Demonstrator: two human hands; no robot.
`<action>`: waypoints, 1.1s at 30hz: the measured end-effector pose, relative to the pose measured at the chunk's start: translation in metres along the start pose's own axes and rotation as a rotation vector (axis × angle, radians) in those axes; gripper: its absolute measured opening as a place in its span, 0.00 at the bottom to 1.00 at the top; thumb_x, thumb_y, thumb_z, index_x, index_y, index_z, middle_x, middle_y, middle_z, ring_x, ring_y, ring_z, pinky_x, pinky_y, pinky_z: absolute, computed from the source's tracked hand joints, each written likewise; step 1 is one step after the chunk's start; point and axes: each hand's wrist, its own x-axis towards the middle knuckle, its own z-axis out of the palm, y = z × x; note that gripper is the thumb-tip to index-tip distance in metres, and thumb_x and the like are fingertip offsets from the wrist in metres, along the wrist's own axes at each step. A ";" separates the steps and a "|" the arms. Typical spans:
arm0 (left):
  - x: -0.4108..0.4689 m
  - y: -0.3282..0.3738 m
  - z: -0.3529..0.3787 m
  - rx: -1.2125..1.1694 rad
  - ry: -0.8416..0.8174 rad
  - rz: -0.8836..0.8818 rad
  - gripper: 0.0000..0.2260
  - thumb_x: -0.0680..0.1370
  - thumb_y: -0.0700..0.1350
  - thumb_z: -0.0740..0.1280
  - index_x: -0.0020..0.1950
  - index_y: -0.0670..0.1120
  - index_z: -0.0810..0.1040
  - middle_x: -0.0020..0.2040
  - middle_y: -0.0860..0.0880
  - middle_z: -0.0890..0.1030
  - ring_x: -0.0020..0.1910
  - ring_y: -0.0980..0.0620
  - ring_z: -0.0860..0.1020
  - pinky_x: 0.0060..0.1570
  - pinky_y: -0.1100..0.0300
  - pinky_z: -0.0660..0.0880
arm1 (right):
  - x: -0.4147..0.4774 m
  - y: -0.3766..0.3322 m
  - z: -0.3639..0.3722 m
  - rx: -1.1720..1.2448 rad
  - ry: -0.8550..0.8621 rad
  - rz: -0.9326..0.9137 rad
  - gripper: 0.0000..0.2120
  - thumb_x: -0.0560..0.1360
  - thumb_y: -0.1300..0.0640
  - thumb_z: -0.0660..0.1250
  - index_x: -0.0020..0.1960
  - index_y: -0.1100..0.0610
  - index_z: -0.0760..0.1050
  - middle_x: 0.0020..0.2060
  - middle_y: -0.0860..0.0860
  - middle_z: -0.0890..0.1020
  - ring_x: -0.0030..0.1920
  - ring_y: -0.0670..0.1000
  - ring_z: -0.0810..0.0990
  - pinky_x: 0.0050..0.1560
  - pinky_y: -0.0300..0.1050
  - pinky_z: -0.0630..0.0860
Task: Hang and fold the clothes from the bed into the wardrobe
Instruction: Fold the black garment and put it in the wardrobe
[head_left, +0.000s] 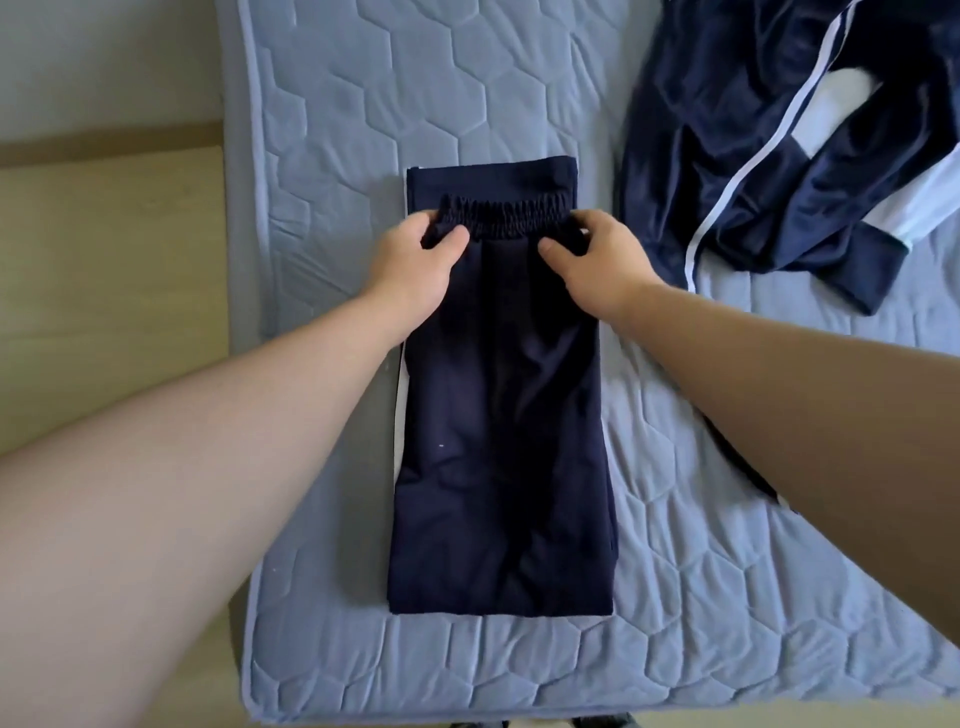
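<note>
Navy trousers (501, 415) lie folded lengthwise on the bed (332, 104), mid-scene, with the elastic waistband (501, 221) doubled over toward the far end. Left hand (415, 265) pinches the left corner of the waistband, thumb on top of the cloth. Right hand (597, 260) pinches the right corner in the same way. Navy jacket (779, 156) with white stripes lies crumpled at far right on the bed, apart from the trousers. Wooden floor (104, 260) at left.
</note>
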 end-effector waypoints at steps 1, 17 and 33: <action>0.011 0.002 0.001 0.017 0.009 0.005 0.06 0.80 0.51 0.66 0.53 0.52 0.79 0.43 0.60 0.79 0.43 0.60 0.77 0.41 0.70 0.70 | 0.009 -0.003 0.001 -0.006 0.012 -0.002 0.24 0.79 0.47 0.67 0.71 0.53 0.69 0.60 0.46 0.79 0.58 0.50 0.79 0.63 0.49 0.76; 0.081 -0.002 0.015 0.475 0.106 0.071 0.17 0.82 0.53 0.62 0.65 0.44 0.74 0.60 0.47 0.77 0.60 0.44 0.75 0.53 0.56 0.69 | 0.077 -0.014 0.015 -0.264 0.101 0.009 0.26 0.79 0.47 0.65 0.74 0.52 0.62 0.66 0.52 0.72 0.63 0.54 0.74 0.62 0.48 0.72; 0.112 0.038 0.022 0.940 -0.183 -0.022 0.22 0.70 0.46 0.63 0.65 0.48 0.77 0.66 0.42 0.74 0.71 0.39 0.66 0.67 0.52 0.68 | 0.089 -0.038 0.011 -0.484 0.019 -0.115 0.24 0.71 0.59 0.68 0.63 0.51 0.63 0.58 0.53 0.64 0.39 0.55 0.74 0.35 0.47 0.74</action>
